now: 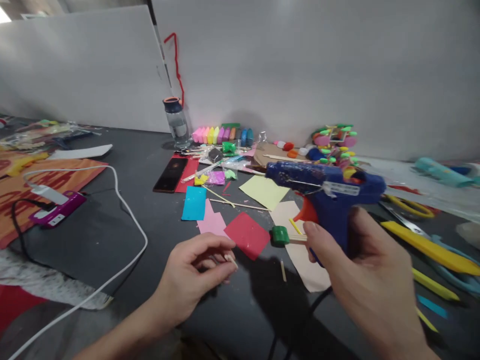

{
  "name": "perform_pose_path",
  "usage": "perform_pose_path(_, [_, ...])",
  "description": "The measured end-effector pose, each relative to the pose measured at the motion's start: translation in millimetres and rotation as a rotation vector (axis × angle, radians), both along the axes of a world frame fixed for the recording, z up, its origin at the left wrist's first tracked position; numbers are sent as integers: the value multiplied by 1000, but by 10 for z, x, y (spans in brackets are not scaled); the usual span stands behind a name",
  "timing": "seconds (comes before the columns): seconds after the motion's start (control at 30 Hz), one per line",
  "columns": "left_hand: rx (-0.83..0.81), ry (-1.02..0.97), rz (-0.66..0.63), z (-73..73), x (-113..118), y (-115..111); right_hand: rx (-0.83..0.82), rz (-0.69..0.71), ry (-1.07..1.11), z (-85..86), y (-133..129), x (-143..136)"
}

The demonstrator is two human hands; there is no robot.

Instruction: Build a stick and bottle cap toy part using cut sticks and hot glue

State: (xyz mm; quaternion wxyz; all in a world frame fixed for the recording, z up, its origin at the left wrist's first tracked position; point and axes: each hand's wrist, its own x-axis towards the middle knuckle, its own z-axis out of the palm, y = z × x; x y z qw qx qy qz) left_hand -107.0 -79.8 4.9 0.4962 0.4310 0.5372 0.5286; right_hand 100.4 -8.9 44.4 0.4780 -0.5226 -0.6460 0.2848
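My right hand (367, 265) is closed round the handle of a blue glue gun (326, 182) with an orange trigger, its nozzle facing left. Between its thumb and fingers, below the trigger, it also holds thin wooden sticks (298, 238) with a green cylinder (279, 236) on their left end. At the centre, my left hand (202, 272) pinches a short pale stick piece (231, 260). Between and behind the hands lie a red paper square (248, 235), pink paper (210, 222) and a beige sheet (305, 270). A small stick piece (283, 271) rests on the dark table.
A phone (170, 174), a bottle (177, 125) and coloured clay pieces (221, 135) stand or lie further back. A white cable (140, 230) curves from a purple power strip (60, 210) at left. Scissors (412, 220) and a yellow cutter (431, 247) are at right.
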Motion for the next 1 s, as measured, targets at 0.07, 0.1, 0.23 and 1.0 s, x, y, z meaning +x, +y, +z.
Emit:
perform_pose_path(0.07, [-153,-172,-84,-18,79,76,-3,-42,-8,17,-17,128])
perform_pose_path(0.1, [-211,-217,-126,-37,123,120,-24,-47,-1,7,-17,191])
perform_pose_path(0.23, [-299,-176,-232,-122,300,294,-127,-55,56,-130,-3,429])
perform_pose_path(1.0, [170,1159,-702,-298,501,558,-511,-81,451,-686,-84,960])
